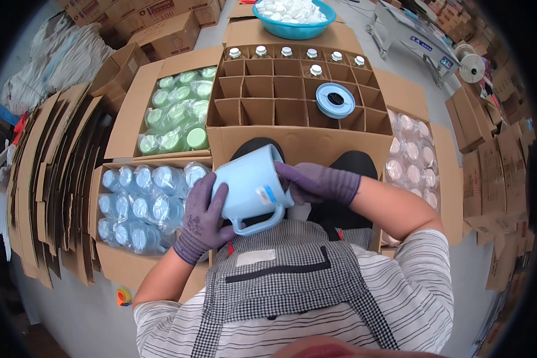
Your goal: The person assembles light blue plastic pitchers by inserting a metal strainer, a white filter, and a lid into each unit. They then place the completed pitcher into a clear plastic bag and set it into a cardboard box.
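Note:
Tilted over my lap is a light blue plastic pitcher (pixel 246 183), its mouth turned to the right and its handle toward me. My left hand (pixel 205 212), in a purple knit glove, grips the pitcher around its base end. At the mouth, my right hand (pixel 315 181) in a matching glove has its fingers at or inside the rim; whether they hold anything is hidden. A light blue round lid (pixel 335 100) with a dark centre rests on the cardboard dividers (pixel 257 89) of the carton before me. Several white-capped bottles (pixel 286 53) stand in that carton's far cells.
Left are cartons of bagged blue pitchers (pixel 141 210) and green ones (pixel 179 107). Bagged pink items (pixel 411 152) fill a carton at right. A blue basin (pixel 295 30) of white caps sits beyond. Flattened cardboard (pixel 53 179) leans far left; a tape roll (pixel 123 296) lies on the floor.

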Available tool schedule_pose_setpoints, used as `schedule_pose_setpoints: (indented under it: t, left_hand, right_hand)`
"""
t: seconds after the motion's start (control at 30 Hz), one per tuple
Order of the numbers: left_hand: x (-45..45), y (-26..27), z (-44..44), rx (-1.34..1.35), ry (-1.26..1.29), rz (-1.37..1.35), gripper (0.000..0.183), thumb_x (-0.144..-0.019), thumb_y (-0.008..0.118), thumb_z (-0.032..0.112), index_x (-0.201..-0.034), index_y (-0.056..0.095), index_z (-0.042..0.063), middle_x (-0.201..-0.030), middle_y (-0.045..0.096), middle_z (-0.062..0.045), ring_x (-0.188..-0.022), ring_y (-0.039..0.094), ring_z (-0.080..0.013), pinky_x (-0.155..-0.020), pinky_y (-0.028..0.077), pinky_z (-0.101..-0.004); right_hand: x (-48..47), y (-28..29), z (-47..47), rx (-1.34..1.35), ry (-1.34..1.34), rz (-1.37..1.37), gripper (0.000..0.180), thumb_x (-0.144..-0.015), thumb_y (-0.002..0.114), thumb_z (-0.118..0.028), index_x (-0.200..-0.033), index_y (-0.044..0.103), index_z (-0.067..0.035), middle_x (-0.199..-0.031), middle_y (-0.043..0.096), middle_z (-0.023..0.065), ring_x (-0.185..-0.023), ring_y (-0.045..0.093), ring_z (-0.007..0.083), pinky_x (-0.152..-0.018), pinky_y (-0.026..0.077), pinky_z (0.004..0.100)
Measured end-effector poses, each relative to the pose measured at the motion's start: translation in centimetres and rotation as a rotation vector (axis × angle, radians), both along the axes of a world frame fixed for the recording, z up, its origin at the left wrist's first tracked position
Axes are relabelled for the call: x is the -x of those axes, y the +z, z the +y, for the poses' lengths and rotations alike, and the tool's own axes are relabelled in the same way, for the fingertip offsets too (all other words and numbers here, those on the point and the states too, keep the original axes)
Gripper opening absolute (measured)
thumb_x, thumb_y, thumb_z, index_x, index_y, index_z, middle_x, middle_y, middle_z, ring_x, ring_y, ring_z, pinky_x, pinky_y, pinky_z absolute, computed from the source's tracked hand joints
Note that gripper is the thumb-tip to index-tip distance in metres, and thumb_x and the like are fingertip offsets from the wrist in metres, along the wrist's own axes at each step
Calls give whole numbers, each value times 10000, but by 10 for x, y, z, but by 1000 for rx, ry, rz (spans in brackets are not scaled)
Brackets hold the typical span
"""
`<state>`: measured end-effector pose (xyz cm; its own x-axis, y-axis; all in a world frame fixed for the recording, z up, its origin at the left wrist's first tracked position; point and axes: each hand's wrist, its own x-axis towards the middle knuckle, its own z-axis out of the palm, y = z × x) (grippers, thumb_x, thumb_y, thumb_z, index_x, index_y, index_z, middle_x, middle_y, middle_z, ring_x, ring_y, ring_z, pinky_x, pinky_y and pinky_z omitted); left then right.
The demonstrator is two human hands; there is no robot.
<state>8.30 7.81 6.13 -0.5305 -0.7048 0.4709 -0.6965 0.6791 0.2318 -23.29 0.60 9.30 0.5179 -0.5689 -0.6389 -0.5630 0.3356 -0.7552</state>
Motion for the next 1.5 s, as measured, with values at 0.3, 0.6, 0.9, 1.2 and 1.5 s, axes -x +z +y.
schedule_pose_setpoints:
  t: [0.3, 0.6, 0.9, 1.2, 1.5]
  left_hand:
    - [7, -19, -59, -481, 196, 626, 868, -674, 843, 265, -1438, 542, -15, -1360, 643, -226, -1256, 630, -390, -1094, 477, -440]
    - [7, 5, -63, -630, 169, 723, 437, -1028, 577, 314, -1342, 671, 24, -1209, 746, -169, -1119, 724, -283, -988, 542, -369]
    - [27, 34, -39, -664, 75, 640, 402, -1035, 574, 326, -1326, 695, 76, -1172, 762, -147, -1068, 744, -278, -939, 571, -360]
    - [28, 14, -63, -267, -254, 191, 305, -985, 597, 231, -1214, 695, 56, -1044, 746, -166, -974, 731, -332, -852, 580, -400]
    - [42, 20, -98, -340, -466, 130, 293, -959, 602, 192, -1211, 696, 77, -1051, 742, -144, -987, 720, -346, -839, 583, -432]
  right_hand:
    - [117, -40, -199, 872, -257, 1123, 1408, -557, 783, -858, -1672, 185, -240, -1711, 179, 208, -1523, 200, 562, -1176, 192, 746]
    - [120, -69, -167, 832, -335, 139, 1257, -660, 838, -536, -1662, 223, -92, -1609, 397, 221, -1462, 430, 376, -1200, 351, 480]
    - [32, 15, 3, 959, 18, -292, 1460, -493, 903, -498, -1664, 157, -46, -1621, 300, 231, -1490, 360, 396, -1223, 295, 493]
    - [15, 16, 47, 809, -31, -495, 1522, -398, 868, -439, -1648, 103, -28, -1527, 387, 225, -1386, 490, 389, -1168, 398, 499]
    - [4, 59, 45, 1599, 426, -503, 973, -498, 878, -568, -1367, 512, -332, -1518, 419, 274, -1307, 463, 562, -992, 453, 650]
